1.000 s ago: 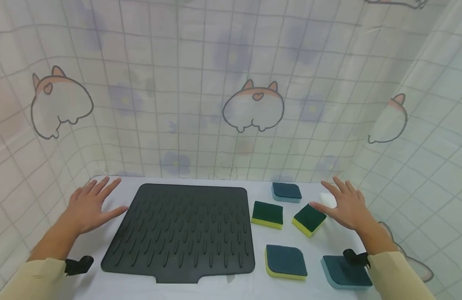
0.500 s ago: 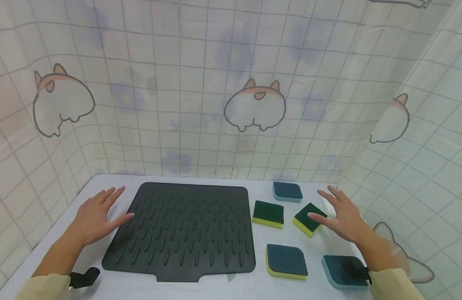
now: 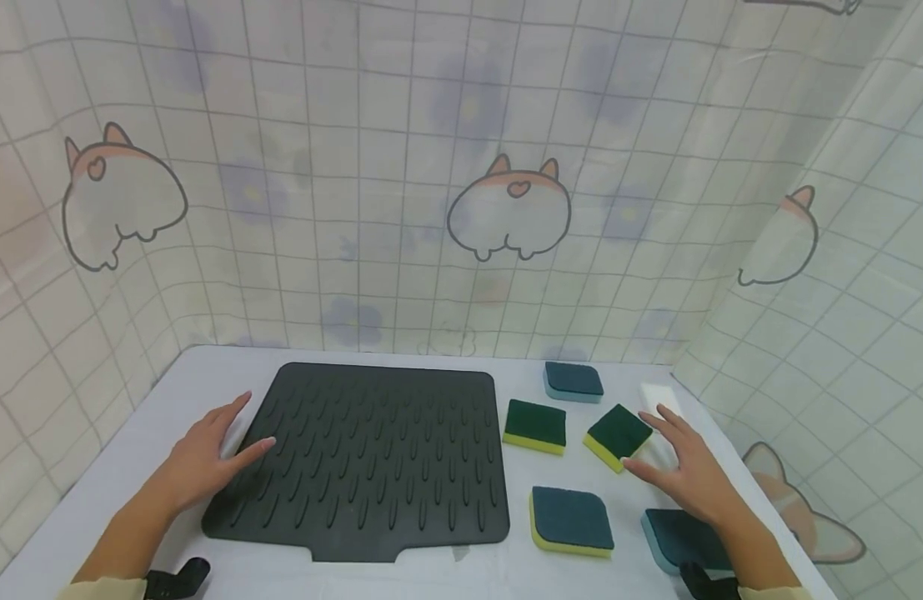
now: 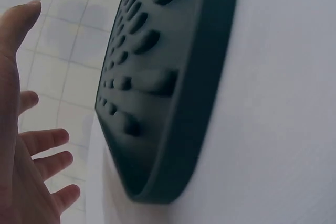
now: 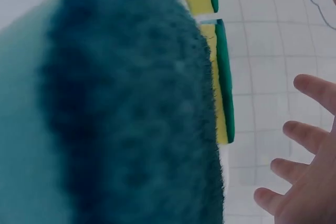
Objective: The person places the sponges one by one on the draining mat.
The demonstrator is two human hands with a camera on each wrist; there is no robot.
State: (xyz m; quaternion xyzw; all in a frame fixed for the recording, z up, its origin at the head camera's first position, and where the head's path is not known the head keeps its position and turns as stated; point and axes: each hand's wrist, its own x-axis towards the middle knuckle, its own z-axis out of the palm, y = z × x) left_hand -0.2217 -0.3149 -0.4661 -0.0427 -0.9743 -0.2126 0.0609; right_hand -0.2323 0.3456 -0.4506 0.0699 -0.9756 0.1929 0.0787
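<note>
My left hand (image 3: pixel 198 467) hovers over the left edge of a black mat (image 3: pixel 371 458) with raised ridges and a front tab, fingers spread and holding nothing. In the left wrist view the mat's thick rim (image 4: pixel 202 93) stands beside the thumb and fingers. On the other side, my right hand (image 3: pixel 689 471) is held above the table, fingers apart. Its thumb tip overlaps the edge of a tilted green-and-yellow sponge (image 3: pixel 619 432) in the head view. Under its wrist lies a blue sponge (image 3: pixel 682 537), partly hidden there and large in the right wrist view.
Right of the mat lie another green-and-yellow sponge (image 3: pixel 536 423), a blue sponge with a yellow base (image 3: pixel 572 518) and a second blue sponge (image 3: pixel 574 379) at the back. A white block (image 3: pixel 659 398) sits behind my right hand. A patterned curtain (image 3: pixel 386 208) surrounds the white table (image 3: pixel 228 367).
Both hands have come down and nearer to me; the left has also shifted right toward the mat. The mat and sponges have stayed in place.
</note>
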